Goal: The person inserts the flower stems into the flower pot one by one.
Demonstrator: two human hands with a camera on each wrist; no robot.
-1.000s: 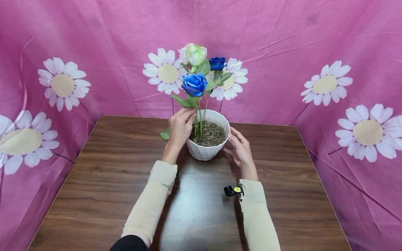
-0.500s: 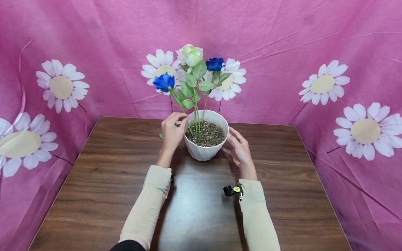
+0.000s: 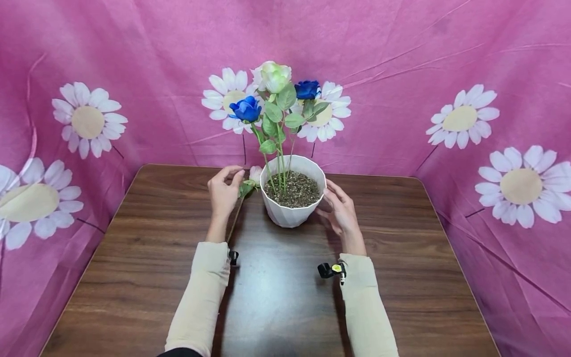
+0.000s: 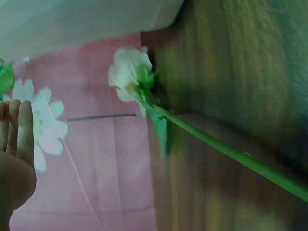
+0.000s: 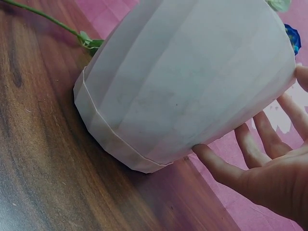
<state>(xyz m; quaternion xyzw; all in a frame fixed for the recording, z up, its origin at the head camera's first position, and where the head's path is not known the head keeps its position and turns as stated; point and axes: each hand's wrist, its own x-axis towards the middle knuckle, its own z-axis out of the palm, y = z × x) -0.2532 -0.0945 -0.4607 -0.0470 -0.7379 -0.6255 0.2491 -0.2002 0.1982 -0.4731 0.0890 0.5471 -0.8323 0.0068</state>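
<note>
A white faceted pot (image 3: 290, 214) filled with soil (image 3: 300, 191) stands upright on the table. Planted in it are a blue rose (image 3: 247, 109) leaning left, a pale green-white rose (image 3: 273, 77) and a second blue rose (image 3: 307, 89). My left hand (image 3: 225, 196) is left of the pot, holding nothing, above a pale pink rose (image 4: 129, 72) that lies on the table with a long green stem (image 4: 231, 151). On the pot's right side rest the spread fingertips of my right hand (image 3: 342, 210); the right wrist view shows them along the outer wall (image 5: 183, 86).
The brown wooden table (image 3: 401, 277) meets a pink cloth backdrop (image 3: 379, 39) printed with white daisies at the back and sides. A small black wrist camera (image 3: 331, 270) sits by the right sleeve.
My left hand let go of the front blue rose and moved left, away from the pot. That rose first swung left, then came slightly back. The right hand stayed on the pot.
</note>
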